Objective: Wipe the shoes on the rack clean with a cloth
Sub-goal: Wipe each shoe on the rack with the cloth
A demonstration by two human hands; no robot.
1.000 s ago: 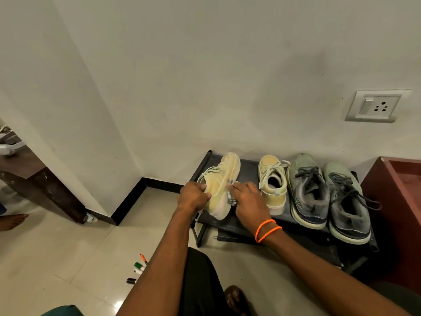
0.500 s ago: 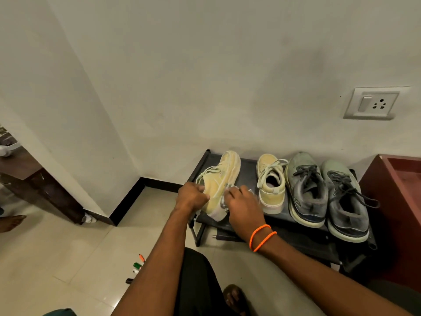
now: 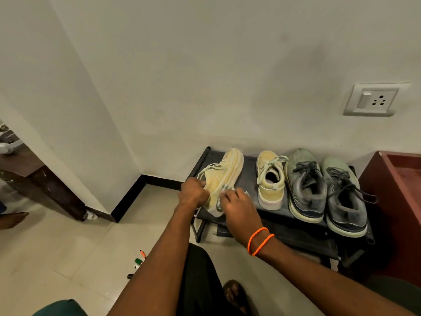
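A black shoe rack (image 3: 248,176) stands against the wall. On its left end a pale yellow sneaker (image 3: 224,174) is tipped on its side. My left hand (image 3: 192,193) grips it at the heel and collar. My right hand (image 3: 237,207) presses a small light cloth (image 3: 224,190) against the sneaker's sole edge; most of the cloth is hidden under my fingers. The matching yellow sneaker (image 3: 271,181) stands upright to the right. Two grey-green running shoes (image 3: 305,185) (image 3: 344,197) sit further right.
A dark red box or cabinet (image 3: 396,201) adjoins the rack on the right. A wall socket (image 3: 371,100) is above. Several markers (image 3: 139,261) lie on the tiled floor at left. A dark wooden furniture piece (image 3: 38,181) and another person's bare foot (image 3: 13,218) are far left.
My right hand with the cloth slid back along the sole edge towards the heel of the tipped yellow sneaker. The left hand kept its grip.
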